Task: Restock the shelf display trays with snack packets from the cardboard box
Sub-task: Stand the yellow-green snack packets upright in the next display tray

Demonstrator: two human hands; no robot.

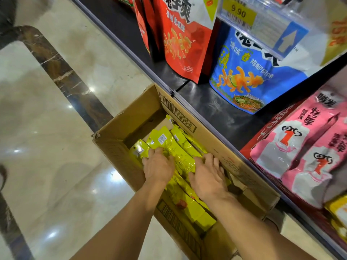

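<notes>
An open cardboard box [120,139] stands on the floor against the shelf front and holds several yellow snack packets [180,152] lying in rows. Both my hands are inside the box. My left hand [157,166] lies on the left side of a bundle of packets, its fingers curled over their top edges. On the bundle's right side, close to the box's shelf-side wall, my right hand [208,175] has its fingertips bent down around the packets. A red display tray [262,136] on the dark shelf [216,109] holds pink packets [293,143].
Large red bags [184,44] and a blue bag [249,76] stand upright on the shelf above the box. A clear price strip with a yellow 9.90 label [238,12] juts out overhead. To the left lies a glossy marble floor [56,128].
</notes>
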